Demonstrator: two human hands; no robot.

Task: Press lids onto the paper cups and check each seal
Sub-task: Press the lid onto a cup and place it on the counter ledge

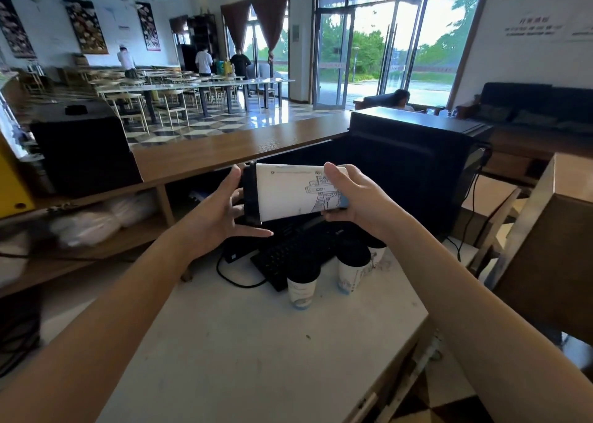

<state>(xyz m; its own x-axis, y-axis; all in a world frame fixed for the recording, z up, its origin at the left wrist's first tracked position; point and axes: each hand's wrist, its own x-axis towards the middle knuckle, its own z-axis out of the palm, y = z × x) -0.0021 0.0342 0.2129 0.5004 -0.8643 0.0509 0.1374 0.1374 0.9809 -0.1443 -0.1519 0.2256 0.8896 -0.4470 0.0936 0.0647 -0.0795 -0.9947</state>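
A white paper cup (288, 191) is held sideways in mid-air, its base gripped by the right hand (356, 198) while the spread left hand (221, 211) is pressed against its black lid (251, 193). Below, three lidded cups (321, 272) are stood beside a black keyboard (288, 255) on the scuffed white table (256, 358). Beyond, a wooden counter (224, 153), dining tables (199, 85) and glass doors (369, 47) are seen.
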